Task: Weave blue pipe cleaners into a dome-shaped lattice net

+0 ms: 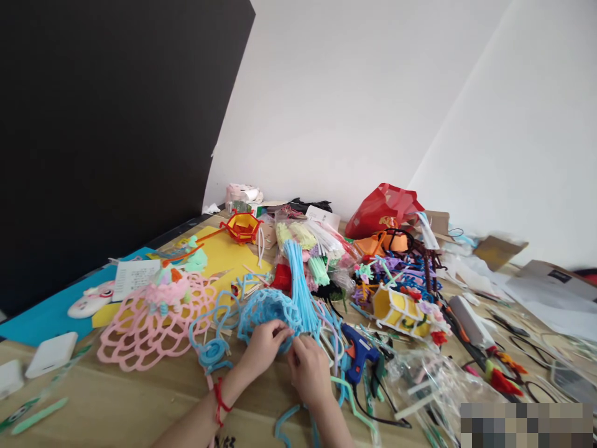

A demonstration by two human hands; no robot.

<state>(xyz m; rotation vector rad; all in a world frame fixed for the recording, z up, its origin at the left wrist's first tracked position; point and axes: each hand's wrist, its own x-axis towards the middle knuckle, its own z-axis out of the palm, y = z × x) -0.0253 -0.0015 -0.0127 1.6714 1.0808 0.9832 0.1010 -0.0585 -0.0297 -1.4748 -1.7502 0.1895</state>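
Observation:
A light-blue woven piece made of pipe cleaners (pixel 263 308) rests on the table in front of me. My left hand (pixel 269 341) is at its near edge with thumb and fingers pinched together on the blue strands. Close beside it, my right hand (pixel 308 367) is also pinched at the same edge, the fingertips of both hands nearly meeting. A bundle of straight light-blue pipe cleaners (pixel 301 283) lies just behind the hands. Left of the woven piece sits a small blue coil (pixel 212 353) with loose loops.
A pink net-like piece (pixel 140 339) spreads at the left. A blue glue gun (pixel 359 351) and its cord lie right of my hands, near clear plastic wrapping (pixel 443 373). A yellow-and-white lantern shape (pixel 403 311) and a red bag (pixel 385 208) stand farther back.

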